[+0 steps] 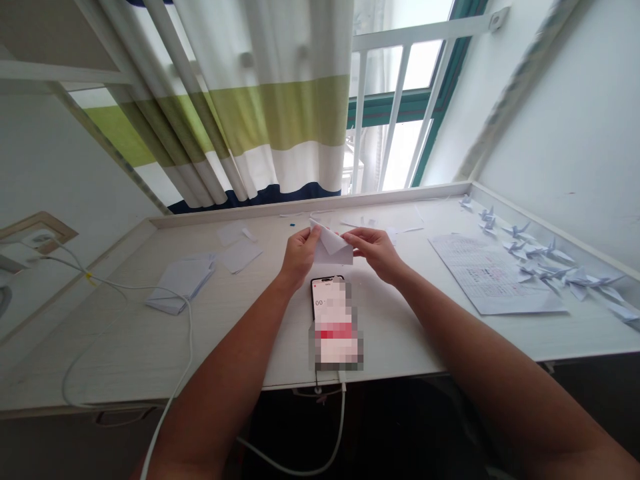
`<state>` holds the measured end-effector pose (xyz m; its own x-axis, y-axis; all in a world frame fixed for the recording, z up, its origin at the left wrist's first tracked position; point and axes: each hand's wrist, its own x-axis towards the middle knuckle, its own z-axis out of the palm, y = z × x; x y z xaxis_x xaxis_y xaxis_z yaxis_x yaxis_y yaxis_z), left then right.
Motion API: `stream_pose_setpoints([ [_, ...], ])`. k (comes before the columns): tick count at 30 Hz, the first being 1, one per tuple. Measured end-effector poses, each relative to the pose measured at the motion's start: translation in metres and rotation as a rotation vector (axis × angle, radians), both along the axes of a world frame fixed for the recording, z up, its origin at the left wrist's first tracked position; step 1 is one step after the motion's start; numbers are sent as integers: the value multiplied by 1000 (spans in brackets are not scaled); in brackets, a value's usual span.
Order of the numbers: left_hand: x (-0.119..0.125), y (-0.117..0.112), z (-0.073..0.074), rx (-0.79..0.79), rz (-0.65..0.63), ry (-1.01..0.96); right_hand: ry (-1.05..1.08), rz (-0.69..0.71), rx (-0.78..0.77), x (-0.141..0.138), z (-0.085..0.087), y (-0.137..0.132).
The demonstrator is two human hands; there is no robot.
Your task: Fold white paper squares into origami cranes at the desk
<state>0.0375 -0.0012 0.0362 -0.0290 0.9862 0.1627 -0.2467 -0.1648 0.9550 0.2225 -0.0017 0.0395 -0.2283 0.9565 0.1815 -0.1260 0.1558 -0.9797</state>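
A white sheet of paper point(333, 252), partly folded with a slanting flap across its upper part, is held up between my two hands above the desk. My left hand point(300, 253) grips its left edge, thumb on the near face. At the right edge, the fingers of my right hand point(373, 250) pinch the paper near the flap's corner. Just below the paper lies a phone point(327, 297) with a lit screen, partly blurred out, and a white cable plugged into its lower end.
Folded paper cranes point(540, 250) line the desk's right side beside a printed sheet point(495, 277). On the left lie a stack of paper point(183, 283) and loose squares point(241, 257). A white cable point(190, 333) crosses the left side. Paper strips point(360, 222) lie towards the back ledge.
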Motion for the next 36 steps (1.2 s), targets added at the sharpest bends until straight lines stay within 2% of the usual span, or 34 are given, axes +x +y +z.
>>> stream_pose_setpoints([
  [4,1,-2,1,-14,-17,-10,36,77,-80,0,-1,0],
  [9,5,-5,0,-25,-76,-96,62,163,-79,-1,-5,0],
  [16,10,-10,2,-78,-148,-135,63,195,-23,-3,-2,-2],
  [21,10,-7,-2,-51,-145,-84,44,192,-36,-2,-4,-2],
  [25,7,-1,-6,-44,-26,-65,76,137,-91,-2,-1,-2],
  [29,2,4,-2,-101,68,-220,106,9,-49,-2,3,-1],
  [32,0,4,4,-127,43,-304,107,-79,9,-2,2,-1],
  [36,-1,1,6,-129,-62,-275,125,-206,74,-1,0,1],
])
